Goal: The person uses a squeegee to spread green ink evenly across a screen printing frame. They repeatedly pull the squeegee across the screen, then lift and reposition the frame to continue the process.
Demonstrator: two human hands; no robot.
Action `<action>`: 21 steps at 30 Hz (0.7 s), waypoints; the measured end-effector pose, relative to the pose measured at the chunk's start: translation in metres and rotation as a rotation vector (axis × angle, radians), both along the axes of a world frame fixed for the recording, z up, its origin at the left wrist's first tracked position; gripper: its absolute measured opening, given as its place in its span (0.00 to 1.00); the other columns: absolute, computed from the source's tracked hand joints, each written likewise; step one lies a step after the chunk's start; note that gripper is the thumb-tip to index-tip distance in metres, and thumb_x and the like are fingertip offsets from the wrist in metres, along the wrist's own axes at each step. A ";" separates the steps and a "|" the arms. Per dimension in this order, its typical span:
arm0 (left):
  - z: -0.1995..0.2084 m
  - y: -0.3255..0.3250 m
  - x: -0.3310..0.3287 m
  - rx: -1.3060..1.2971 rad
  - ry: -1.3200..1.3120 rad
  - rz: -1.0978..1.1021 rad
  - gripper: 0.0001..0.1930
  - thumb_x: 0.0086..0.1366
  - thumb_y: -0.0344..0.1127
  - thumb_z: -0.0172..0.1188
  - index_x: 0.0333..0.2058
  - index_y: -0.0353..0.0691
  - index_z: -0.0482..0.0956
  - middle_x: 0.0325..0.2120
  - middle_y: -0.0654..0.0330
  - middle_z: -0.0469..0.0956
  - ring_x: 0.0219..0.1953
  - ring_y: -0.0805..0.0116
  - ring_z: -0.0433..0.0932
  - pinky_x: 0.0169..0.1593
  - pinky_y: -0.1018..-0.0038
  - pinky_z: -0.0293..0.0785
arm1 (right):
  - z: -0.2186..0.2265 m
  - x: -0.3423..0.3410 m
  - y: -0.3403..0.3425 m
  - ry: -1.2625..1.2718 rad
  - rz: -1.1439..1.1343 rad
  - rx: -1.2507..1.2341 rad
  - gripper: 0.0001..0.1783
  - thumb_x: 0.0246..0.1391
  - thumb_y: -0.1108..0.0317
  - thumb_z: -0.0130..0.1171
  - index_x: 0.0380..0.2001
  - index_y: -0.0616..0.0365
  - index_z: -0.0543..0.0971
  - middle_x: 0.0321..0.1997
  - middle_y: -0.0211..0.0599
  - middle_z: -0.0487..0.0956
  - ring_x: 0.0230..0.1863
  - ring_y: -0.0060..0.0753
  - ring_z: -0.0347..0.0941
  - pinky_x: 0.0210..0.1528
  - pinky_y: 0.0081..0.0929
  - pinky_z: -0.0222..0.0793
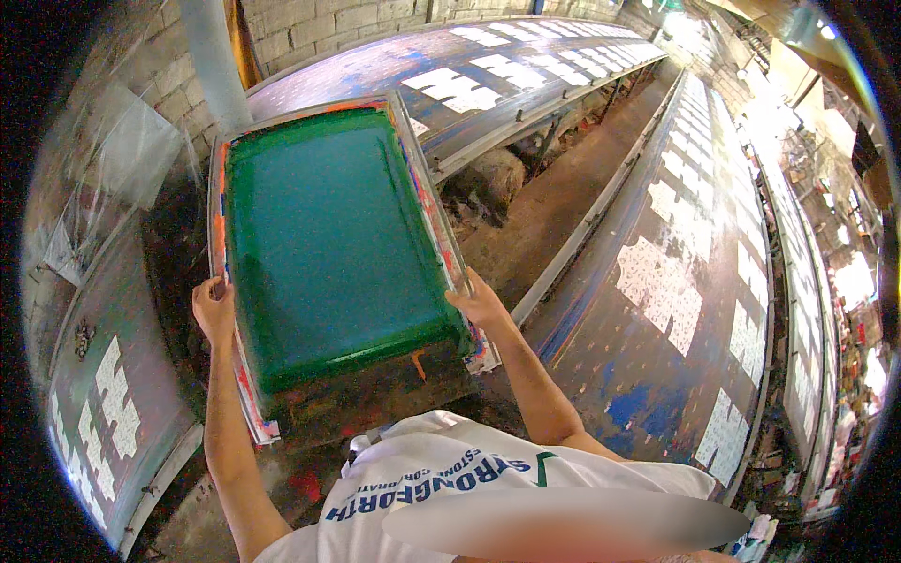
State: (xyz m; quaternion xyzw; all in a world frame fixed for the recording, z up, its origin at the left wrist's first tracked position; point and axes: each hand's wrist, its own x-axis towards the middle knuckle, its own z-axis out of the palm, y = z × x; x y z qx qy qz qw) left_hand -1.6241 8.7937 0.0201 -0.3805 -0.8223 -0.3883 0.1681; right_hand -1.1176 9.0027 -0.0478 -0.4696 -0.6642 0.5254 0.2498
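Note:
A large screen-printing frame (333,235) with a teal-green mesh is held tilted in front of my body. Its rails are smeared with red, orange and white, and a dark green band of ink runs round the mesh, thickest along the near end. My left hand (214,308) is closed around the left rail, its fingers curled over the edge. On the opposite rail, my right hand (477,298) grips at about the same height, its fingers partly hidden by the rail. The frame's near end reaches close to my white shirt.
Long printing tables carry rows of pale cut fabric pieces (659,286) on the right and white pieces (450,89) at the back. Between them runs a narrow aisle (554,202). A grey post (212,61) stands behind the frame; another table (169,375) curves at left.

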 end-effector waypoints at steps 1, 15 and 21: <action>0.002 0.004 0.004 0.031 -0.011 -0.016 0.13 0.57 0.31 0.74 0.42 0.39 0.87 0.38 0.57 0.81 0.41 0.59 0.82 0.47 0.64 0.79 | -0.001 0.000 0.001 -0.049 -0.063 0.087 0.49 0.58 0.50 0.73 0.73 0.65 0.63 0.63 0.55 0.78 0.64 0.48 0.75 0.65 0.40 0.68; 0.020 0.249 0.039 -0.035 0.058 -0.409 0.14 0.55 0.34 0.75 0.41 0.41 0.87 0.38 0.55 0.82 0.45 0.53 0.81 0.52 0.59 0.77 | -0.009 0.079 0.049 -0.135 -0.441 0.056 0.53 0.60 0.50 0.70 0.76 0.70 0.57 0.76 0.59 0.66 0.77 0.48 0.62 0.76 0.38 0.56; 0.016 0.401 0.053 -0.003 0.104 -0.578 0.14 0.56 0.43 0.74 0.40 0.45 0.90 0.38 0.51 0.83 0.46 0.51 0.82 0.55 0.59 0.77 | -0.006 0.084 0.081 -0.079 -0.614 0.051 0.55 0.58 0.48 0.72 0.76 0.71 0.57 0.79 0.58 0.62 0.80 0.48 0.57 0.80 0.38 0.52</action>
